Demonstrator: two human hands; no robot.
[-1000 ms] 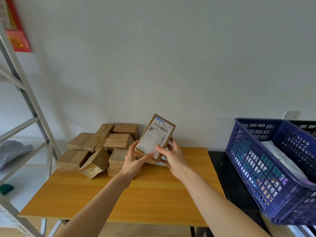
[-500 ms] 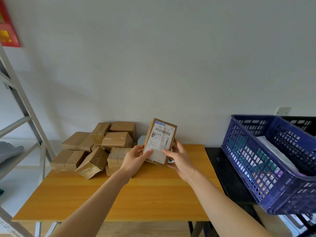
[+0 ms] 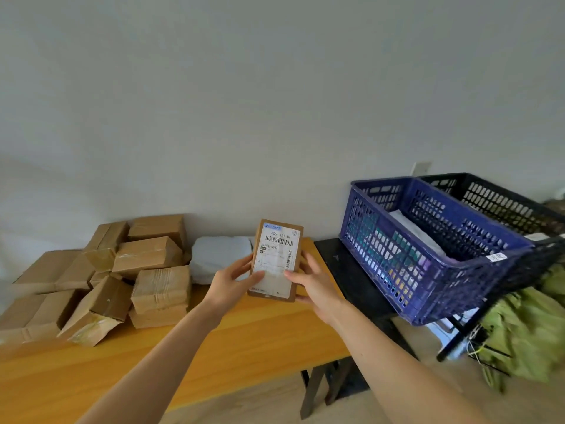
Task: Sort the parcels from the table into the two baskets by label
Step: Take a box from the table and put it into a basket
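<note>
Above the right end of the wooden bench [image 3: 214, 356], a flat brown parcel [image 3: 276, 260] stands upright with its label facing the camera, gripped at its lower edges by the left hand [image 3: 230, 278] and right hand [image 3: 312, 286], near the blue basket [image 3: 428, 249] and black basket [image 3: 504, 206].

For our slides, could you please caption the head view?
Left hand and right hand hold a labelled parcel near the blue basket.
</note>
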